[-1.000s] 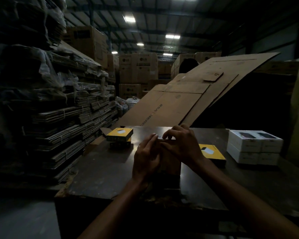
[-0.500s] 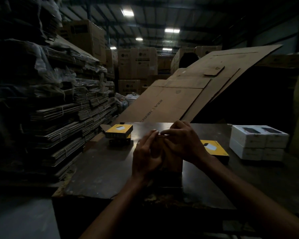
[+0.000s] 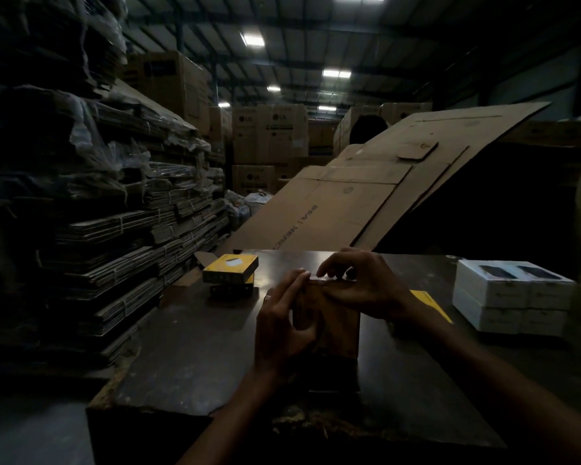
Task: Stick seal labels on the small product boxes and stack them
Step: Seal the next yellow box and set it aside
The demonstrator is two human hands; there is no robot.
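A small yellow product box (image 3: 336,325) stands on edge in the middle of the dark table (image 3: 195,350). My left hand (image 3: 282,327) grips its left side, fingers curled round it. My right hand (image 3: 359,286) lies over its top edge, with the fingertips pressing there; a seal label cannot be made out in the dim light. A short stack of yellow boxes (image 3: 230,275) sits at the table's far left. Another yellow box (image 3: 430,305) lies flat behind my right wrist, partly hidden.
White boxes (image 3: 510,297) are stacked two high at the table's right. Tall piles of flattened cartons (image 3: 108,209) rise on the left. A big flat cardboard sheet (image 3: 349,199) leans behind the table. Large brown cartons (image 3: 269,135) stand farther back.
Both hands stay on the standing box. My right fingers have shifted a little along its top edge; the view has tilted slightly.
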